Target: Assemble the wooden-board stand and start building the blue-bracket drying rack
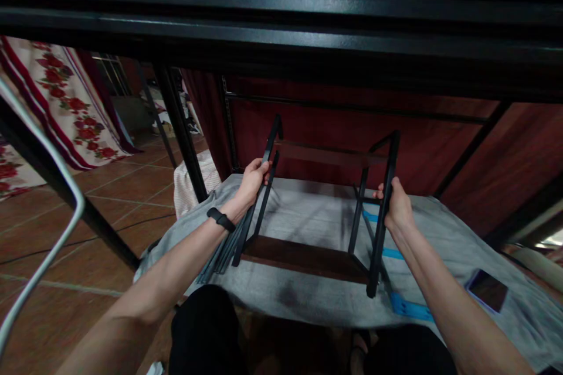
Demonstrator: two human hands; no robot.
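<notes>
A small black metal rack (308, 258) with two dark brown wooden shelves lies tilted on a grey blanket (308, 217). My left hand (253, 180) is closed around its left black upright. My right hand (398, 205) is wrapped around the right upright (382, 228). A black band sits on my left wrist (220, 220). Several loose black metal bars (220, 255) lie on the blanket just left of the rack. A blue-handled tool (409, 307) lies under the rack's right side.
A thick black bed-frame beam (281, 29) crosses overhead, with a slanted black post (180, 129) at left. A phone (487, 290) lies on the blanket at right. Tiled floor (109, 187) and a flowered cloth (65, 99) are at left. A grey tube (53, 211) curves at near left.
</notes>
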